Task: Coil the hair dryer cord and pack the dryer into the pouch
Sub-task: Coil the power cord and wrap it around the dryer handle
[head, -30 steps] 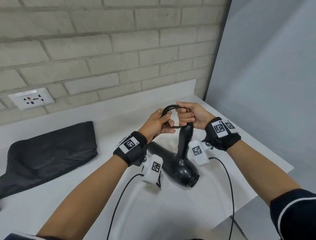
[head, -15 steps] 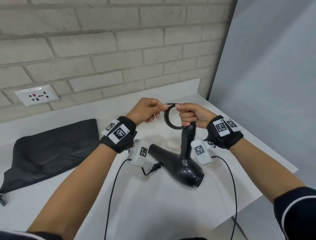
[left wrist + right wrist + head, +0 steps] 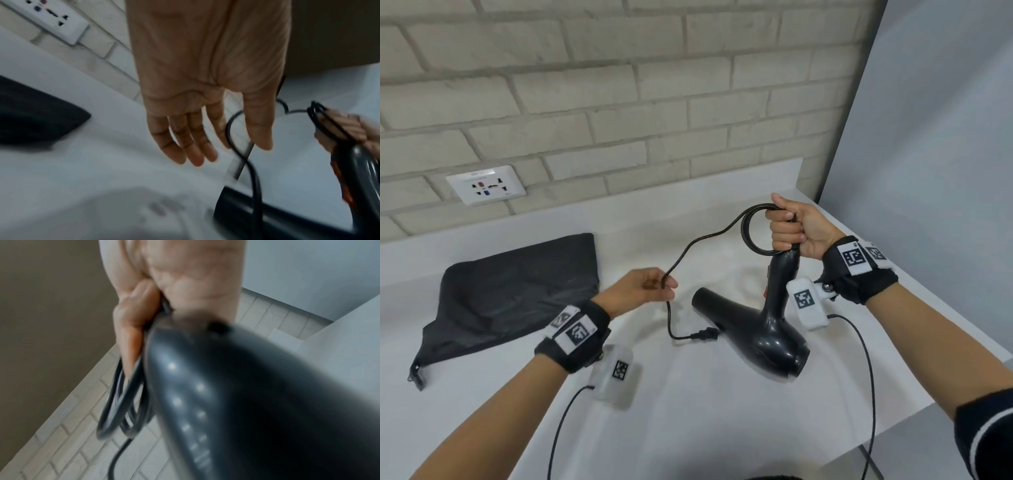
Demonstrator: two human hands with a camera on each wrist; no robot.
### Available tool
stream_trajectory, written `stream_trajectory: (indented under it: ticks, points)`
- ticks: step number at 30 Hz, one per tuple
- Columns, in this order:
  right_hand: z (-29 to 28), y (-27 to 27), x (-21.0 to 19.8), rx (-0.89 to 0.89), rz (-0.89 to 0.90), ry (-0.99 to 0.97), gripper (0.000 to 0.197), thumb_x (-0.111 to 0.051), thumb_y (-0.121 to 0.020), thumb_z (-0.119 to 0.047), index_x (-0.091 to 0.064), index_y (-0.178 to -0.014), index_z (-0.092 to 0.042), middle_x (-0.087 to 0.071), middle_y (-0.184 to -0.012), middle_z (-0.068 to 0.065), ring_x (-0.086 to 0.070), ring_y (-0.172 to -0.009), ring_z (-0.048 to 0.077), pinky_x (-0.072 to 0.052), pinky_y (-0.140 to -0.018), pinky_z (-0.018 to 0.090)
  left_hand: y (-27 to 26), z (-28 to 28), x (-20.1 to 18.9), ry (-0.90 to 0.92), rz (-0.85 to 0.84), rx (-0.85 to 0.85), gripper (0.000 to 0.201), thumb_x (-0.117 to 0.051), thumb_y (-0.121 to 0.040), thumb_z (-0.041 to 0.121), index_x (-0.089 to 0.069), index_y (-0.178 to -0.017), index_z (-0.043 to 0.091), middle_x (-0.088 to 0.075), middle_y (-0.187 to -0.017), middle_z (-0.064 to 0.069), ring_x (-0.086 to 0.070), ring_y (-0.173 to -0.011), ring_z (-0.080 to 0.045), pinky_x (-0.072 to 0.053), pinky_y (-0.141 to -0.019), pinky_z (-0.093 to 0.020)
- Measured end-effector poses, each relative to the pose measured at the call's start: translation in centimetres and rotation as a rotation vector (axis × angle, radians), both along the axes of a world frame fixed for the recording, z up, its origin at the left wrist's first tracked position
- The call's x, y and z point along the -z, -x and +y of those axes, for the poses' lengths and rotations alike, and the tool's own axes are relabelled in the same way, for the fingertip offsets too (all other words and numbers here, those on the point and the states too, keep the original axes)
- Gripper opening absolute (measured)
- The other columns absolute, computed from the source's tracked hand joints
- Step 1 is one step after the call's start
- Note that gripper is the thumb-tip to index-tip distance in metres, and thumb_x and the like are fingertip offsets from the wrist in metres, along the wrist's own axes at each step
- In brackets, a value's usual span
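Setting: an indoor nook that looks like a home or hotel-style vanity corner, though which one cannot be told.
Wall: pale painted brick wall (image 3: pixel 599 102) is running behind the worktop, with a plain grey panel (image 3: pixel 935 171) closing the right side.
Power: a white multi-socket outlet (image 3: pixel 486 185) is sitting low in the brick, just above the upstand.
Surface: a smooth white worktop (image 3: pixel 688 411) with a raised back lip is filling the corner.
Belongings: a black hair dryer (image 3: pixel 763 329) and a dark fabric pouch (image 3: pixel 517 291) are lying out, personal-care items pointing to a grooming spot.
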State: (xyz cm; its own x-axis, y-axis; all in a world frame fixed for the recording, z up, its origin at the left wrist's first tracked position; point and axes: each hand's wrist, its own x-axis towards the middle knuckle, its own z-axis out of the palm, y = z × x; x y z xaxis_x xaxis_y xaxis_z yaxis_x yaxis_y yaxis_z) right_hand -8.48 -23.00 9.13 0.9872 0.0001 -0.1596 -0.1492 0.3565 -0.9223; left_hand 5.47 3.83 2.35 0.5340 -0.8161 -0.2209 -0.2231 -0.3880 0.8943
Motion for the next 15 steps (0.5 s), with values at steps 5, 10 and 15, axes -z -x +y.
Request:
stream_trajectory:
  ticks: [5, 10, 15]
  points:
    - [0.4, -0.8, 0.0, -0.034, -0.015, 0.016, 0.05, -0.079, -0.053, -0.054, -0.04, -0.043, -0.024, -0.009, -0.04, -0.009, -0.008, -0.033, 0.011, -0.033, -0.035, 0.018, 2.3, 1.0, 5.3, -0.095, 0.039, 0.005, 0.043, -0.07, -0.078, 0.007, -0.053, -0.114, 0.024, -0.056, -0.099, 0.006, -0.059, -0.078, -0.01, -0.048, -0.064, -0.018]
    - [0.3, -0.8, 0.0, -0.056, -0.013, 0.009, 0.051, -0.08, -0.052, -0.055, -0.04, -0.043, -0.025, -0.021, -0.031, -0.012, -0.011, -0.029, 0.009, -0.032, -0.036, 0.018, 4.4, -1.1, 8.4, 0.018, 0.174, -0.12, 0.028, -0.068, -0.075, -0.007, -0.062, -0.094, 0.013, -0.056, -0.083, -0.006, -0.061, -0.071, -0.018, -0.055, -0.066, -0.018]
    - [0.4, -0.6, -0.1, -0.046, -0.009, -0.003, 0.048, -0.077, -0.055, -0.055, -0.041, -0.043, -0.024, -0.014, -0.036, -0.01, -0.008, -0.034, 0.011, -0.033, -0.036, 0.018, 5.7, -2.2, 8.4, 0.146, 0.317, -0.165, 0.019, -0.059, -0.077, -0.017, -0.063, -0.08, 0.001, -0.069, -0.062, -0.003, -0.067, -0.056, -0.009, -0.055, -0.06, -0.018]
